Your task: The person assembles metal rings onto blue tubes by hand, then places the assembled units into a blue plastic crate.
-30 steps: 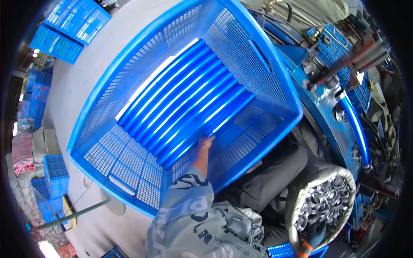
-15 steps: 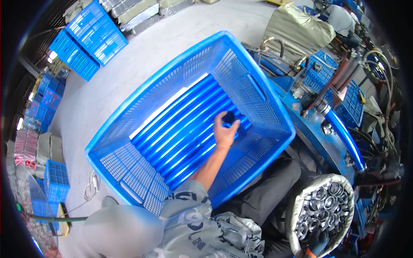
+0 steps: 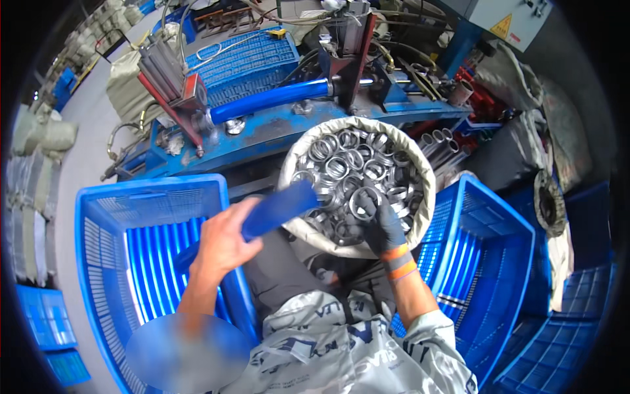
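Note:
My bare left hand (image 3: 224, 241) is closed around a blue metal tube (image 3: 281, 210). One end of the tube points toward a round fabric sack (image 3: 289, 222) of loose silver metal rings (image 3: 349, 159); its other end passes behind my hand over the left crate. My right hand (image 3: 386, 231), in a dark glove with an orange-striped cuff, is inside the sack's near right part. Its fingers close on one metal ring (image 3: 365, 203), tilted up above the others. The tube end and this ring are apart.
Another blue tube (image 3: 269, 100) lies clamped in a machine (image 3: 262, 134) across the front. Blue crates with tubes flank me, a left crate (image 3: 84, 262) and a right crate (image 3: 502, 203). Bare metal pipes (image 3: 438, 146) stick out behind the sack. A control box (image 3: 505, 20) hangs at far right.
The view has swung right, from the left crate to the sack and machine. My left hand, earlier reaching into the crate, now holds a tube above its right rim, near the sack.

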Tool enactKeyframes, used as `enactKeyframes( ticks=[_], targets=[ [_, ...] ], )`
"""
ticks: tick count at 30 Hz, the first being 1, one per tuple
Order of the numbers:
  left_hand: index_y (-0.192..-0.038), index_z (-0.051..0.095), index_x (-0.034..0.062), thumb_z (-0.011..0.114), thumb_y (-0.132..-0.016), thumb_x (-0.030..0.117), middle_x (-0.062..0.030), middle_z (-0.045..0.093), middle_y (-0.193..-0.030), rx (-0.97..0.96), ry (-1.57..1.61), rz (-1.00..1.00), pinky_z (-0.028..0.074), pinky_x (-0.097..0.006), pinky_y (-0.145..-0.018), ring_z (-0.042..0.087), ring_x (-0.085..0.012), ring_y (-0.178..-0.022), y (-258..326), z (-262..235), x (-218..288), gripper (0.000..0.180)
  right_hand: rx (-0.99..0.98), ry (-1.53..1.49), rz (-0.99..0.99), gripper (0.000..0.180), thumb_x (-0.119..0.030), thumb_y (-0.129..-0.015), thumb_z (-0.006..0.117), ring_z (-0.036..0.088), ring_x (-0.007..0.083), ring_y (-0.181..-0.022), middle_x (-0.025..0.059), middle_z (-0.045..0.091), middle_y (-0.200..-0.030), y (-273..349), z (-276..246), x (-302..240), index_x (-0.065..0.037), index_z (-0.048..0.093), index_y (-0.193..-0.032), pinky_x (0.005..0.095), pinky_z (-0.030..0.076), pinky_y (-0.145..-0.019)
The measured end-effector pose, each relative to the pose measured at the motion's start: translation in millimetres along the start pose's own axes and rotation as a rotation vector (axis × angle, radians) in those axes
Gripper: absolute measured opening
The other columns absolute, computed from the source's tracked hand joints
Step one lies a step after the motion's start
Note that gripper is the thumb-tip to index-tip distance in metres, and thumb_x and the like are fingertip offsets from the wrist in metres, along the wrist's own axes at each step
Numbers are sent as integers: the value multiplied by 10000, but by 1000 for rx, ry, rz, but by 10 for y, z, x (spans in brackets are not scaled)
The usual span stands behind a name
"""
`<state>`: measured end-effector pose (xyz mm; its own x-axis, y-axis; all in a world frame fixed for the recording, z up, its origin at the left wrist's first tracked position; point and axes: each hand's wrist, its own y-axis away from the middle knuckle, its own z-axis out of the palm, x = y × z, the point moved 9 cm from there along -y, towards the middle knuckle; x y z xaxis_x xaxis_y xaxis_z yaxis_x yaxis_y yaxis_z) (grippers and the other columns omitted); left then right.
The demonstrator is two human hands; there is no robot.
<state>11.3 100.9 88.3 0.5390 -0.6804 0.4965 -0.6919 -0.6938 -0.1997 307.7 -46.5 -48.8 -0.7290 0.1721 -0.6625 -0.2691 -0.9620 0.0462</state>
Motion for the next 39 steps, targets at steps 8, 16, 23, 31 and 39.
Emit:
enactKeyframes(
  ticks=[8,16,23,31,39],
  targets=[
    [-1476,720,184,854,-752,179,-125,786,-1094,-226,-110,113,628,-534,-856,785,-406,-1024,-219,137,513,736,-80,259,-146,1123,-100,-925,933,663,297,-1507,186,588,-1729,40,249,-201,-62,302,-1853,439,621,-1167],
    [-1459,735,171,849,-741,158,-127,777,-1091,-176,-111,105,626,-533,-858,776,-409,-1010,-185,-14,461,727,-67,700,-56,973,33,-864,974,647,212,-1474,151,633,-1666,81,409,-402,33,519,-1724,380,545,-1234],
    [-1447,746,170,845,-736,153,-121,769,-1065,-150,-109,107,624,-522,-852,774,-399,-999,-210,-42,488,719,-111,776,-79,1028,29,-806,1008,674,253,-1457,172,684,-1593,113,564,-476,6,535,-1717,417,529,-1266],
    [-1442,761,173,840,-721,153,-114,772,-1061,-252,-130,114,626,-518,-836,774,-393,-998,-167,92,481,725,-146,327,-85,1108,102,-843,950,668,290,-1483,210,606,-1696,87,448,-248,21,393,-1798,427,601,-1189],
    [-1436,760,161,843,-718,151,-129,769,-1053,-253,-122,121,619,-525,-823,775,-401,-999,-180,181,458,722,-105,599,-37,955,24,-867,972,740,213,-1324,122,743,-1519,124,389,-282,37,541,-1719,389,617,-1136]
  ],
)
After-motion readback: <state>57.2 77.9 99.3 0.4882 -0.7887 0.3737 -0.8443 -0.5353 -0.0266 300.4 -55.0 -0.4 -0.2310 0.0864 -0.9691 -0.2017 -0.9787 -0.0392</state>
